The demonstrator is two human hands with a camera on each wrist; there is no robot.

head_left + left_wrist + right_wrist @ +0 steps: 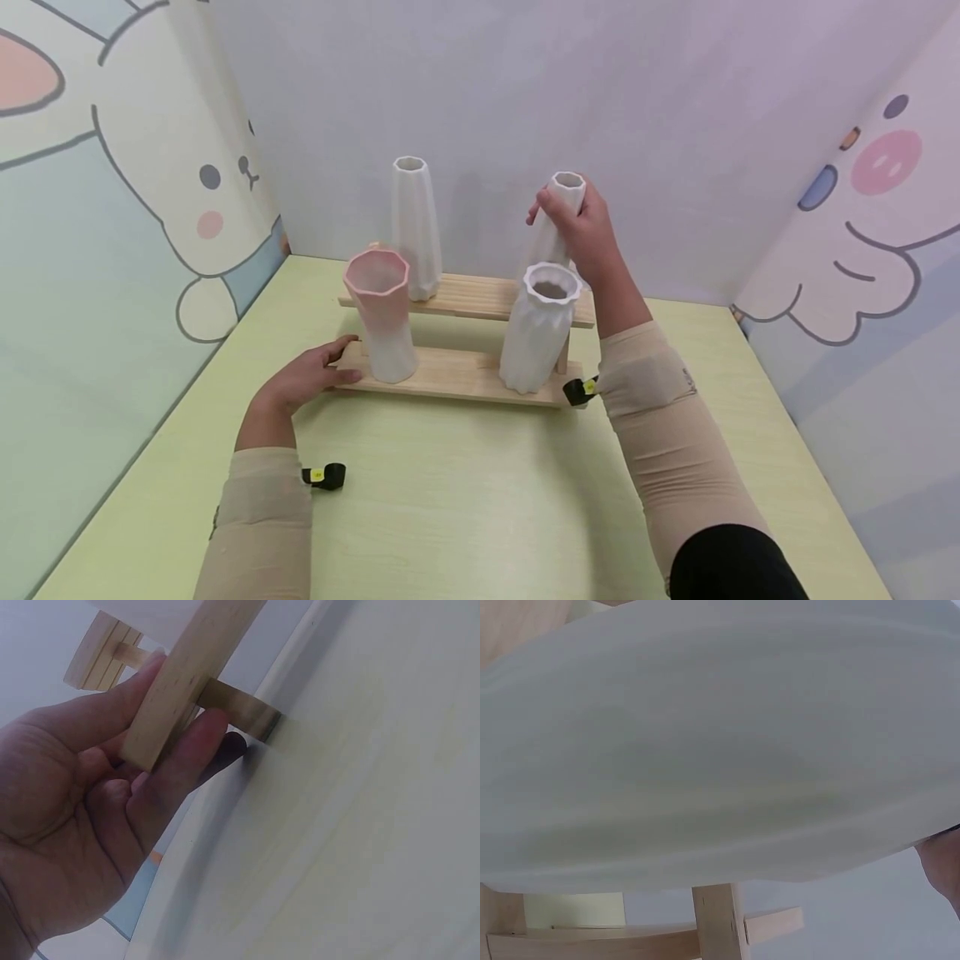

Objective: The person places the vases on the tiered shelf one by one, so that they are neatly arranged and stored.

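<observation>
A two-tier wooden stand (461,372) stands on the table. My left hand (311,375) grips the left end of its lower board; in the left wrist view, thumb and fingers lie on either side of that wooden board (176,694). At the back right, my right hand (588,233) holds a slim white vase (551,240) near its rim. Its base is hidden behind a wider white ribbed vase (534,346) on the lower board. The right wrist view is mostly filled by a close white vase surface (705,742), with only a bit of hand at the right edge.
A pink-to-white vase (386,321) stands on the lower board's left part. Behind it a tall white vase (416,225) is on the upper board. The pale yellow table (450,500) meets walls with cartoon animals (172,150) at the sides.
</observation>
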